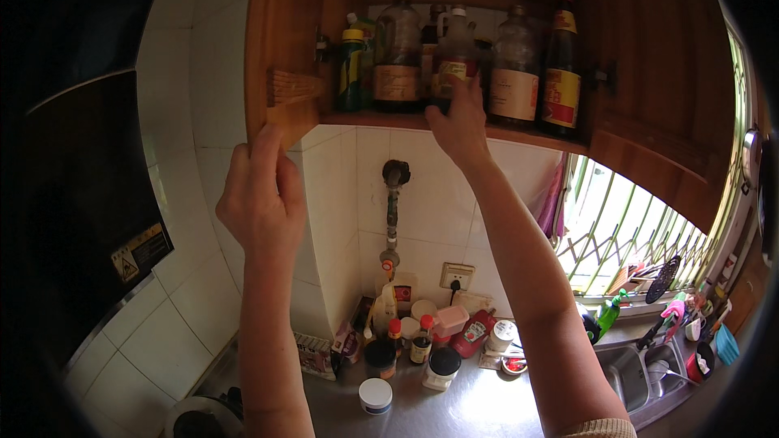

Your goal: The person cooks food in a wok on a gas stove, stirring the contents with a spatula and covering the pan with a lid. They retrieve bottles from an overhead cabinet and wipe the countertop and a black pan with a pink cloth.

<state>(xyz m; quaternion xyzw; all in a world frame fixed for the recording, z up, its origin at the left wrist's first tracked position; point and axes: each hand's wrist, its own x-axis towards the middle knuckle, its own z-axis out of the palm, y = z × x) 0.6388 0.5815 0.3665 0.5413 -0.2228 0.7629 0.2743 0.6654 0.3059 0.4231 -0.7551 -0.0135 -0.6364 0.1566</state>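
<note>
Overhead, a wooden wall cabinet has its doors swung outward. My left hand grips the lower edge of the left cabinet door. My right hand reaches up to the shelf, its thumb and fingers around the lower part of a handled plastic bottle with a white cap and a red and yellow label. The fingers hide part of that bottle. To its left stand a large clear bottle of dark liquid and a green squeeze bottle with a yellow cap. On its right are another large bottle and a dark glass bottle.
Below, the metal counter holds several jars, small sauce bottles and a ketchup bottle. A pipe with a valve runs down the tiled wall near a socket. A sink and barred window are right; a black range hood is left.
</note>
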